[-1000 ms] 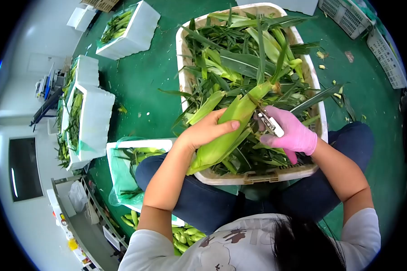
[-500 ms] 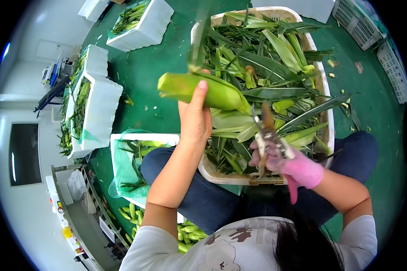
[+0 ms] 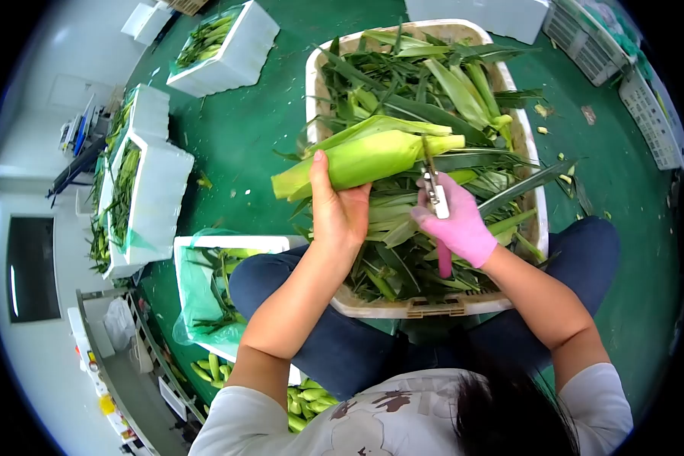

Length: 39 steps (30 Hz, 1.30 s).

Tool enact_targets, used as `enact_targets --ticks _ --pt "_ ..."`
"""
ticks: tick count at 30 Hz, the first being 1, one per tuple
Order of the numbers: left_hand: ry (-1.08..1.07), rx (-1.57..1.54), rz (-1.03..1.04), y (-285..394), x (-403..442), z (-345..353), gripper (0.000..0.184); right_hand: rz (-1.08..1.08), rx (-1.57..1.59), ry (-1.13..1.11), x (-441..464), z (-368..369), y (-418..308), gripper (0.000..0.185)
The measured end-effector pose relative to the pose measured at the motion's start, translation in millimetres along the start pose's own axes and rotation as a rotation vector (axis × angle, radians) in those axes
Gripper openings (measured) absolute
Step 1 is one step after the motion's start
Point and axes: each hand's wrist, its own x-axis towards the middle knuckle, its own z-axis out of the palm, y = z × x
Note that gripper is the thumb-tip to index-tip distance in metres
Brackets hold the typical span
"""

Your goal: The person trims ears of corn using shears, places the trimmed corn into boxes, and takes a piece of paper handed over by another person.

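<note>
My left hand (image 3: pixel 337 207) is wrapped round an ear of corn in its green husk (image 3: pixel 368 161), with the thumb over the top. The ear lies almost level, its pale stalk end pointing right and a loose husk leaf along its far side. In its pink glove, my right hand (image 3: pixel 463 226) grips pruning shears (image 3: pixel 436 194). Their blades are at the stalk, just past the base of the ear; whether they touch it I cannot tell. Below both hands, cut husks and leaves (image 3: pixel 410 254) fill a white plastic tub (image 3: pixel 538 197) between my knees.
Left of my knee stands a foam box (image 3: pixel 184 266) lined with green plastic. Trimmed ears (image 3: pixel 309 401) lie near my left side. More foam boxes of corn (image 3: pixel 159 194) line the left, and white crates (image 3: pixel 650 114) stand far right. Leaf scraps lie on the green floor.
The ear has turned so its stalk end points right and slightly up. My right hand has brought the shears up to the stalk. A blurred leaf above the ear is gone from there.
</note>
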Motion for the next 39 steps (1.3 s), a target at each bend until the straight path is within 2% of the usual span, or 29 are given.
enact_targets --ticks 2,3,6,7,9,10,12,13,14,15,16,18,19,20,21,22,24,25,28,29,31,32,34,35,36,37,38,39 --pt "0.027 -0.034 -0.033 8 1 -2 0.062 0.082 0.076 -0.100 -6 -7 -4 0.034" --pt "0.062 -0.081 -0.138 14 4 -8 0.063 0.194 0.161 -0.203 -11 -12 -15 0.035" --pt "0.167 -0.163 -0.438 28 8 -25 0.068 0.353 0.539 -0.703 -37 -21 -47 0.044" --pt "0.055 -0.216 -0.460 24 5 -23 0.069 0.432 0.683 -0.838 -45 -19 -50 0.047" --pt "-0.358 -0.463 -0.793 25 3 -27 0.070 0.486 0.679 -1.160 -49 -27 -41 0.050" --pt "-0.437 -0.390 -0.694 32 -2 -22 0.068 0.603 0.901 -1.059 -59 -32 -41 0.054" --pt "-0.564 -0.233 -0.505 42 -4 -28 0.064 0.515 1.332 -0.987 -59 -37 -41 0.061" --pt "-0.615 -0.142 -0.413 48 -2 -31 0.063 0.381 1.320 -0.963 -46 -44 -36 0.063" --pt "-0.463 -0.301 -0.460 44 -12 -30 0.060 0.252 1.307 -0.930 -33 -50 -31 0.065" --pt "-0.404 -0.403 -0.528 41 -14 -28 0.062 0.206 1.082 -0.822 -24 -61 -24 0.066" --pt "-0.357 -0.331 -0.621 38 -14 -23 0.063 0.213 1.026 -0.516 -21 -54 -42 0.058" --pt "-0.329 -0.112 -0.841 21 -10 -31 0.072 0.268 1.082 -0.199 -9 -49 -59 0.053" --pt "-0.351 -0.051 -0.927 11 -11 -40 0.073 0.303 1.206 -0.189 6 -53 -53 0.053" --pt "-0.476 0.057 -0.840 6 -14 -43 0.073 0.335 1.298 -0.237 20 -68 -36 0.032" --pt "-0.600 0.169 -0.748 4 -17 -42 0.072 0.379 1.258 -0.117 25 -73 -22 0.030" --pt "-0.602 0.314 -0.562 9 -22 -31 0.071 0.419 1.209 -0.120 17 -73 -20 0.029" --pt "-0.564 0.515 -0.192 16 -27 -14 0.068 0.486 1.140 -0.207 -9 -58 -22 0.034" --pt "-0.548 0.615 -0.034 16 -26 -13 0.075 0.485 1.234 -0.448 -17 -53 -19 0.039" --pt "-0.584 1.073 0.388 14 -23 -21 0.089 0.554 0.939 -0.356 -52 -39 -42 0.044" --pt "-0.671 1.254 0.632 14 -19 -22 0.089 0.498 0.971 -0.360 -53 -37 -41 0.045" --pt "-0.697 1.347 0.809 10 -19 -21 0.097 0.372 1.028 -0.359 -48 -38 -38 0.046" --pt "-0.675 1.299 0.696 7 -22 -20 0.098 0.432 1.117 -0.309 -47 -38 -34 0.044" --pt "-0.628 1.203 0.483 2 -28 -13 0.101 0.531 1.007 -0.327 -57 -29 -36 0.045" --pt "-0.641 1.285 0.359 4 -28 -7 0.096 0.578 0.952 -0.338 -63 -24 -37 0.045" --pt "-0.685 1.321 0.314 -1 -21 -11 0.088 0.722 0.934 -0.483 -69 -28 -40 0.051" --pt "-0.726 1.358 0.264 -4 -12 -16 0.079 0.759 0.973 -0.512 -77 -24 -36 0.055" --pt "-0.666 1.484 0.092 -4 -8 -19 0.063 0.775 1.000 -0.530 -77 -27 -39 0.055" --pt "-0.590 1.489 0.159 -6 -8 -22 0.059 0.789 1.026 -0.548 -77 -30 -43 0.056"
